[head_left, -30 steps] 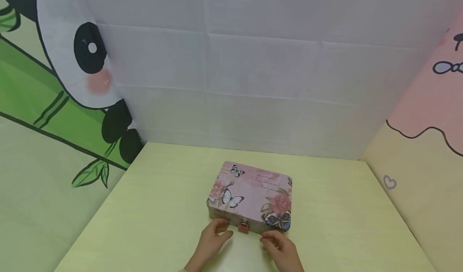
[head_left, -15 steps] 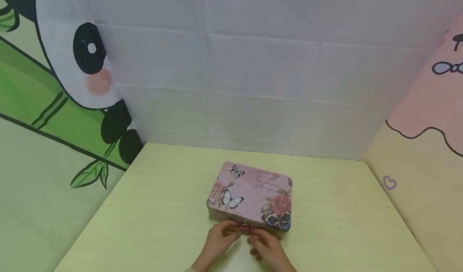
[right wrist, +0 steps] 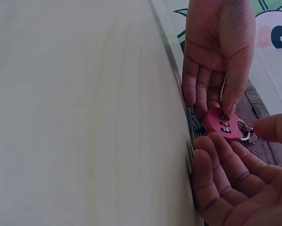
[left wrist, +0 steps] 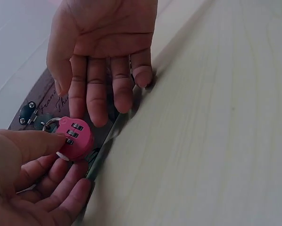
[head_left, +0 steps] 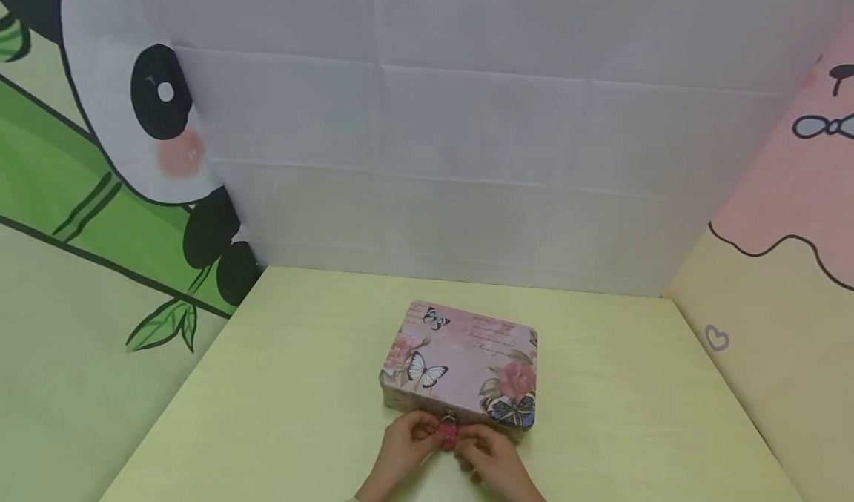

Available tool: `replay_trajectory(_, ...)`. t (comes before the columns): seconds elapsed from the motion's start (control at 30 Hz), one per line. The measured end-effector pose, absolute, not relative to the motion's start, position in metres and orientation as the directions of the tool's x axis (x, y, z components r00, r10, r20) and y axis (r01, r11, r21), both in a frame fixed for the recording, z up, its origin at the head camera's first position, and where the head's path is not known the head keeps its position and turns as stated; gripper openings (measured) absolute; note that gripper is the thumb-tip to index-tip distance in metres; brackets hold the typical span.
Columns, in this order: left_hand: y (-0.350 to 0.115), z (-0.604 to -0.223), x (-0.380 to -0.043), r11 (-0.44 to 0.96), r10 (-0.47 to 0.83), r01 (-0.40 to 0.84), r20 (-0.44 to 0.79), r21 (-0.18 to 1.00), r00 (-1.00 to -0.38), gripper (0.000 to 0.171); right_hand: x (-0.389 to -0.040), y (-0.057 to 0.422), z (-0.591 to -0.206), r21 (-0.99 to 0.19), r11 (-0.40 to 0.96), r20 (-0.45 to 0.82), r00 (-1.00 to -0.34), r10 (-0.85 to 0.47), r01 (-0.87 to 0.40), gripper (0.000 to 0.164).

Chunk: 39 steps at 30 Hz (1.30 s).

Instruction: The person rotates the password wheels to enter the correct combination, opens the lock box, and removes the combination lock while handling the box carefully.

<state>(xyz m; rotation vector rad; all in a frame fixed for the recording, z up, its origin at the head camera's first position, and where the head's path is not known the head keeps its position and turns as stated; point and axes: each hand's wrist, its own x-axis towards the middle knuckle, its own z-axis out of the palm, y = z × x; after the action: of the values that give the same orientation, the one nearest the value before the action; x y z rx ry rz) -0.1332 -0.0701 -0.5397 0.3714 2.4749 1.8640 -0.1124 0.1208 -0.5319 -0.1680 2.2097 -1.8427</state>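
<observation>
A pink combination padlock [head_left: 448,435] hangs by its shackle from the latch on the front of a pink tin box [head_left: 460,357] with butterflies and roses. My left hand [head_left: 402,446] pinches the padlock, its thumb over the number dials, as the left wrist view shows on the padlock [left wrist: 79,137]. My right hand [head_left: 491,456] is on the other side. In the right wrist view its relaxed fingers reach the edge of the padlock [right wrist: 219,123], while its thumb stays apart. The box lid is down; its contents are hidden.
The box stands on a pale yellow table [head_left: 293,383]. Behind it hangs a white sheet [head_left: 467,131]. A panda print [head_left: 127,87] covers the left wall, and a pink and cream print [head_left: 780,168] the right.
Both hands have come inward from the box's front corners to the padlock. The left thumb and fingers have taken hold of it, and its pink face now shows forward.
</observation>
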Motion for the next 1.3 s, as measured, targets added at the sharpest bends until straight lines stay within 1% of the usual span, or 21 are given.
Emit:
replay_trajectory(0.27,-0.070,-0.537,-0.130,0.152,0.225,0.105,0.069,0.983,-0.972,0.013,-0.113,0.120,-0.528,-0.979,0.196,-0.106,-0.957,-0.271,0.053,0.029)
replay_trajectory(0.5,-0.069,-0.534,-0.130,0.120,0.247,0.050,0.019,0.992,-0.969,0.014,-0.116,0.121,-0.529,-0.978,0.209,-0.084,-0.956,-0.283,0.024,0.027)
replay_trajectory(0.7,-0.069,-0.536,-0.131,0.068,0.255,0.010,-0.008,0.998,-0.967,0.016,-0.117,0.119,-0.532,-0.978,0.200,-0.118,-0.956,-0.271,0.064,0.023)
replay_trajectory(0.83,-0.070,-0.537,-0.132,0.059,0.246,0.007,-0.008,0.998,-0.969,0.018,-0.120,0.115,-0.531,-0.977,0.186,-0.149,-0.953,-0.265,0.101,0.026)
replay_trajectory(1.1,-0.070,-0.529,-0.131,0.058,0.241,0.019,0.005,0.998,-0.970,0.021,-0.121,0.114,-0.527,-0.980,0.160,-0.162,-0.946,-0.282,0.120,0.027)
replay_trajectory(1.3,-0.069,-0.529,-0.129,0.032,0.232,-0.002,-0.009,0.999,-0.973,0.022,-0.120,0.115,-0.528,-0.978,0.154,-0.182,-0.939,-0.292,0.142,0.029)
